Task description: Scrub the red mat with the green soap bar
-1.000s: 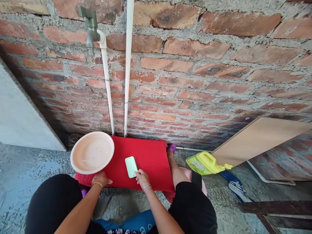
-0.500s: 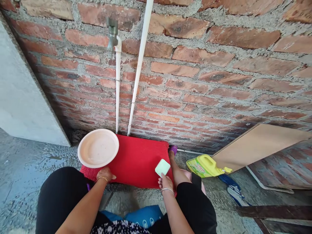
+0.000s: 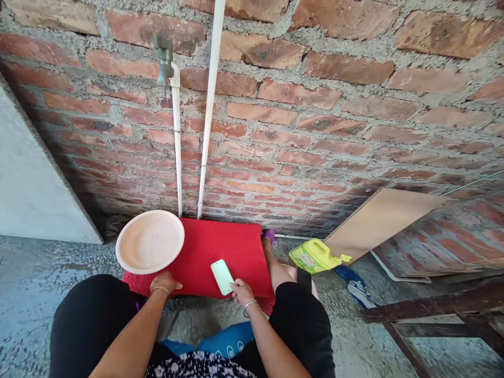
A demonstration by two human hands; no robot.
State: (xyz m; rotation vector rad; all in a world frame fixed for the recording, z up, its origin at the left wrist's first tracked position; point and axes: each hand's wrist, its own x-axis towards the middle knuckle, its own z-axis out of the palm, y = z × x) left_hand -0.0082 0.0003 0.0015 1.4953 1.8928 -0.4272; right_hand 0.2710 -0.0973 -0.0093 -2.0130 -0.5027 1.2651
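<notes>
A red shaggy mat (image 3: pixel 228 242) lies spread out between my knees, its front edge hanging down. My left hand (image 3: pixel 164 282) grips the mat's front edge at the left, thumb pointing right; its other fingers are partly hidden. Just above that hand, a pale pink basin (image 3: pixel 149 242) rests on the mat's left end. My right hand (image 3: pixel 241 292) is closed on the near end of a flat pale green rounded rectangle (image 3: pixel 222 276) with a small dark spot near its far end. It is over the mat's front right part, its underside hidden.
A brick wall (image 3: pixel 252 152) with white pipes (image 3: pixel 208 105) and a grey tap (image 3: pixel 163 60) rises behind the mat. To the right are a yellow detergent jug (image 3: pixel 315 255), a leaning brown board (image 3: pixel 388 220), blue-and-white slippers (image 3: pixel 358 291) and dark wooden bars (image 3: pixel 429 307).
My right hand has moved left over the mat with the pale green rectangle, which now points up and left. My left hand stays by the basin. The camera view has shifted to the right.
</notes>
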